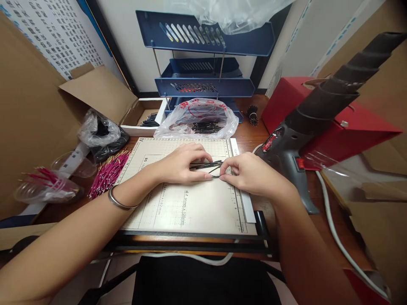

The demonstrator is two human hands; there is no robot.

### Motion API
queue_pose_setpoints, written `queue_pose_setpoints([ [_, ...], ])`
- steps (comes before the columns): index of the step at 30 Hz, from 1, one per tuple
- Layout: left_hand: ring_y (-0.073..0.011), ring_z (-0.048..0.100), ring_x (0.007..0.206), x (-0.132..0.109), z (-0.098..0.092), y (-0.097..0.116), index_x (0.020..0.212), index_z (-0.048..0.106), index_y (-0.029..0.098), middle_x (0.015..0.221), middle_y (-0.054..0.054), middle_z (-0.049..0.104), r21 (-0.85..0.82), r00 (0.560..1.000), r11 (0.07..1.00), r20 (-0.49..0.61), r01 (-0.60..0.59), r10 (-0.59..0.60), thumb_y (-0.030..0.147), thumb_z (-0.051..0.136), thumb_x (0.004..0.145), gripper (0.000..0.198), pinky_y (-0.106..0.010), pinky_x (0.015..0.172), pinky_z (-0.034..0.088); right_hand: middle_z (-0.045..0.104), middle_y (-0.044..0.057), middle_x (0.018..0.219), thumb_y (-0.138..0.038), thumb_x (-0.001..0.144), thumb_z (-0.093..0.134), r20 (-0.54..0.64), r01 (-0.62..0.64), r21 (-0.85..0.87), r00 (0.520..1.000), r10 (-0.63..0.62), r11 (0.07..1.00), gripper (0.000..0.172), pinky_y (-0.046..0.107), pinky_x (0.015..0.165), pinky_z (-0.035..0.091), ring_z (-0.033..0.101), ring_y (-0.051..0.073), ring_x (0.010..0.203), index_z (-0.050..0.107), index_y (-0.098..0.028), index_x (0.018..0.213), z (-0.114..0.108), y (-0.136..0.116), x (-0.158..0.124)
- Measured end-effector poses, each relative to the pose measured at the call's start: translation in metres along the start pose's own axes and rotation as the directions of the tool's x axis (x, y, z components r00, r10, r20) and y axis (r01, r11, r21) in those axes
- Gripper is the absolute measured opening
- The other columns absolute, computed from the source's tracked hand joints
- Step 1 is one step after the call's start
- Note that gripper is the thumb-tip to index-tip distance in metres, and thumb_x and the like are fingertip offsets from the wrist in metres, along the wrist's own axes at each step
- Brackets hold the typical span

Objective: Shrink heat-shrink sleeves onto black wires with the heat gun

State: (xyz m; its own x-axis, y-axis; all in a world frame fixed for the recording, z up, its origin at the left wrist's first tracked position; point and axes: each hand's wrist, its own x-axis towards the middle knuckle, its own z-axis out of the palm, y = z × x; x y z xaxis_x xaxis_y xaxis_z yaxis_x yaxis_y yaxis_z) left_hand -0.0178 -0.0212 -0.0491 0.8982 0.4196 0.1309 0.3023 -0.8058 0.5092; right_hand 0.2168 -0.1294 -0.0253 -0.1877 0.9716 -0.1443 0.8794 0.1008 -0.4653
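Note:
My left hand [184, 163] lies over the cream, grid-marked board of a paper trimmer [171, 207], its fingers curled round a small bunch of thin black wires [203, 165]. The bunch points to the right, and some of its ends look gold-coloured. From the other side my right hand [244, 171] pinches the end of one thin black wire between thumb and forefinger, close to the left fingertips. The left palm hides the other ends of the bunch.
A plastic bag of black wires [206, 127] and a white box [140, 131] stand behind the board. Magenta wires [110, 171] lie to the left. A heat gun [295, 144] stands close by my right arm, before a red box [286, 99]. Blue trays [203, 87] rise at the back.

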Motion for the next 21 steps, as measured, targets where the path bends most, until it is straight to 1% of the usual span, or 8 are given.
queue_pose_setpoints([
  [3, -0.0308, 0.066, 0.111, -0.002, 0.001, 0.002, 0.126, 0.076, 0.019, 0.117, -0.012, 0.073, 0.030, 1.000, 0.999, 0.008, -0.021, 0.021, 0.071, 0.075, 0.094, 0.062, -0.043, 0.099, 0.049, 0.062, 0.000, 0.065, -0.023, 0.090, 0.074, -0.011, 0.001, 0.013, 1.000, -0.001, 1.000, 0.014, 0.031, 0.071, 0.036, 0.051, 0.016, 0.064, 0.088, -0.026, 0.093, -0.003, -0.001, 0.000],
  [7, -0.0311, 0.066, 0.113, -0.003, 0.003, -0.001, 0.127, 0.075, 0.019, 0.121, -0.013, 0.073, 0.023, 0.999, 0.999, 0.010, -0.041, 0.041, 0.067, 0.074, 0.096, 0.057, -0.044, 0.101, 0.049, 0.058, -0.001, 0.062, -0.020, 0.089, 0.072, -0.018, 0.003, 0.070, 1.000, -0.002, 0.998, 0.015, 0.030, 0.069, 0.035, 0.048, 0.014, 0.062, 0.087, -0.022, 0.091, -0.009, 0.002, -0.002],
  [10, -0.0298, 0.067, 0.110, -0.003, 0.003, -0.002, 0.128, 0.074, 0.019, 0.120, -0.012, 0.074, -0.009, 0.999, 0.999, 0.001, -0.043, 0.043, 0.062, 0.071, 0.099, 0.052, -0.043, 0.100, 0.049, 0.052, -0.003, 0.059, -0.023, 0.091, 0.071, -0.087, 0.013, 0.125, 0.996, -0.002, 0.992, 0.015, 0.030, 0.068, 0.034, 0.045, 0.013, 0.060, 0.086, -0.020, 0.091, -0.012, 0.013, -0.005],
  [12, -0.0272, 0.068, 0.104, -0.002, 0.003, -0.002, 0.125, 0.073, 0.018, 0.115, -0.011, 0.076, -0.044, 0.999, 0.999, -0.044, -0.015, 0.013, 0.057, 0.063, 0.104, 0.045, -0.041, 0.096, 0.050, 0.048, -0.004, 0.058, -0.027, 0.092, 0.073, -0.150, 0.003, 0.134, 0.988, 0.017, 0.991, 0.016, 0.030, 0.068, 0.033, 0.043, 0.012, 0.059, 0.086, -0.020, 0.091, -0.012, 0.021, -0.006],
  [15, -0.0229, 0.066, 0.092, -0.001, 0.002, -0.001, 0.111, 0.070, 0.018, 0.102, -0.008, 0.075, -0.094, 0.989, 0.995, -0.136, 0.045, -0.057, 0.048, 0.051, 0.109, 0.036, -0.037, 0.088, 0.049, 0.051, -0.003, 0.059, -0.031, 0.092, 0.075, -0.179, 0.007, 0.143, 0.984, 0.019, 0.990, 0.016, 0.030, 0.068, 0.032, 0.044, 0.013, 0.060, 0.087, -0.021, 0.091, -0.009, 0.028, -0.005],
  [18, -0.0203, 0.063, 0.082, -0.001, 0.001, 0.000, 0.101, 0.067, 0.018, 0.092, -0.005, 0.073, -0.096, 0.987, 0.994, -0.149, 0.047, -0.061, 0.046, 0.052, 0.107, 0.032, -0.034, 0.081, 0.048, 0.055, -0.002, 0.060, -0.030, 0.093, 0.074, -0.169, 0.046, 0.130, 0.985, -0.023, 0.991, 0.016, 0.030, 0.069, 0.033, 0.048, 0.013, 0.062, 0.088, -0.022, 0.093, -0.005, 0.023, -0.001],
  [21, -0.0184, 0.061, 0.076, -0.001, 0.001, -0.001, 0.099, 0.069, 0.018, 0.088, -0.004, 0.072, -0.069, 0.989, 0.997, -0.146, 0.022, -0.032, 0.041, 0.057, 0.102, 0.026, -0.032, 0.077, 0.046, 0.053, -0.003, 0.059, -0.026, 0.094, 0.074, -0.146, 0.054, 0.098, 0.988, -0.039, 0.994, 0.016, 0.030, 0.071, 0.033, 0.046, 0.012, 0.061, 0.088, -0.021, 0.094, -0.001, 0.013, 0.002],
])
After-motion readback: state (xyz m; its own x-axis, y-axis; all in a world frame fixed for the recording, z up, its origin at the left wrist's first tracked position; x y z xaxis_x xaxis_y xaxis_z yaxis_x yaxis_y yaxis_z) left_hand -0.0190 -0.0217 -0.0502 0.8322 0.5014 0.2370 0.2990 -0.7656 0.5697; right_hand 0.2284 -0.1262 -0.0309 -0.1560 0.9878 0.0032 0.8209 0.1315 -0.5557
